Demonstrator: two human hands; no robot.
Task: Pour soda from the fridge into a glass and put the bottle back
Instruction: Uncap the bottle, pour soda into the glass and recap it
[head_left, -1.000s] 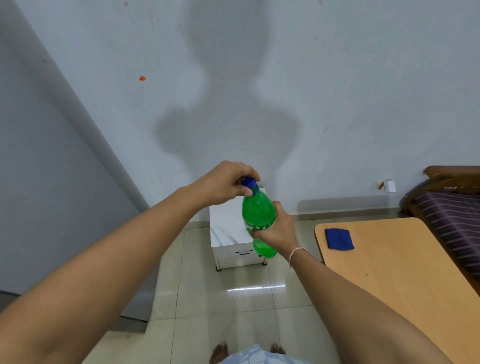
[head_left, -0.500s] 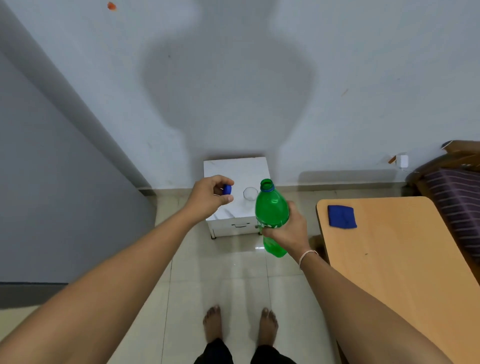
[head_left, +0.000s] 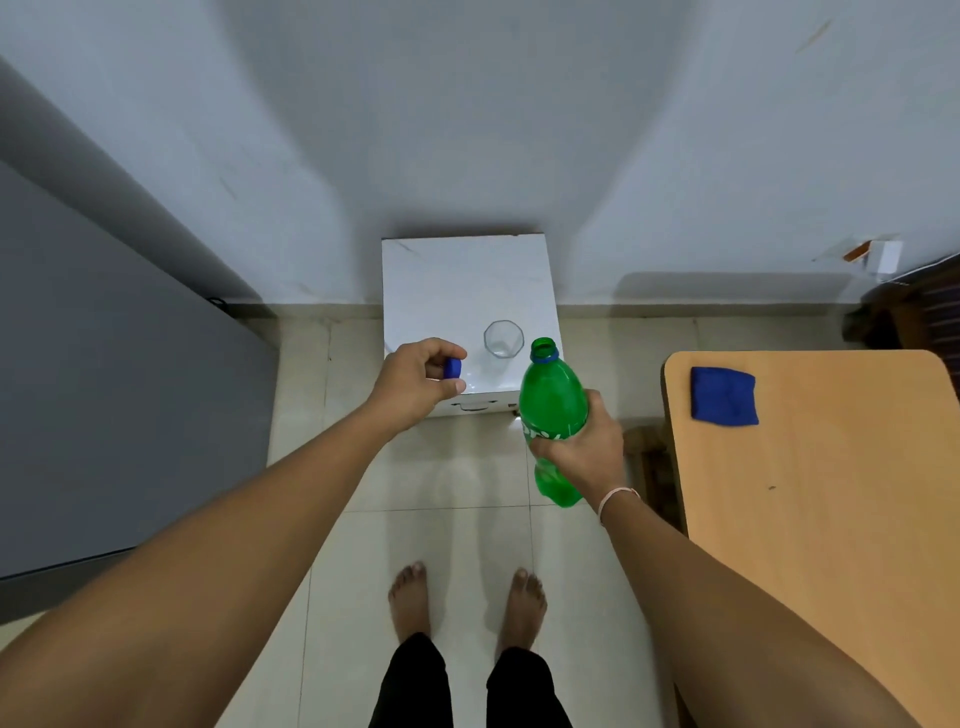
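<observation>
My right hand (head_left: 584, 449) grips a green soda bottle (head_left: 551, 395) around its middle, upright and uncapped, its open mouth just right of the glass. My left hand (head_left: 415, 384) pinches the blue cap (head_left: 452, 368) between thumb and fingers, over the front left of the small white table (head_left: 462, 280). A clear empty glass (head_left: 502, 339) stands on that table near its front edge, between my two hands.
The grey fridge (head_left: 104, 364) fills the left side, door closed. A wooden table (head_left: 831, 493) with a blue cloth (head_left: 723, 396) lies to the right. My bare feet stand on the tiled floor (head_left: 441, 535). A striped seat sits at the far right by the wall.
My left hand twisted the cap off the bottle and moved left with it. My view tilted down and closer to the white table, bringing the glass into sight.
</observation>
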